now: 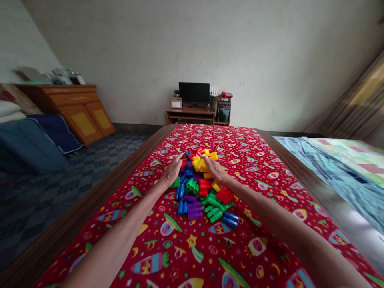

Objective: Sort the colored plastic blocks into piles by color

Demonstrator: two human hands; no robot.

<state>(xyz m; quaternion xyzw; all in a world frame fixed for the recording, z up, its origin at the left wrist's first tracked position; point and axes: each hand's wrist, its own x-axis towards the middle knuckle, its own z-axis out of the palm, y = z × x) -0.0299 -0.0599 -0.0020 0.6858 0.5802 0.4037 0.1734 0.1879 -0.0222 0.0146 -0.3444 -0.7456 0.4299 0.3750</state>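
A loose heap of colourful plastic toy building blocks lies on a red patterned cloth. My left hand rests along the heap's left side, fingers stretched out, nearest to blue blocks. On the other side my right hand reaches over the heap with straight fingers, touching or just above yellow blocks. Closer to me are green blocks, purple blocks, red blocks and a blue block at the near right. The right hand and forearm hide part of the pile.
The cloth covers a long table with a dark wooden edge. Beyond it stands a desk with a monitor. A wooden cabinet is at the left, and a bed with a blue sheet at the right.
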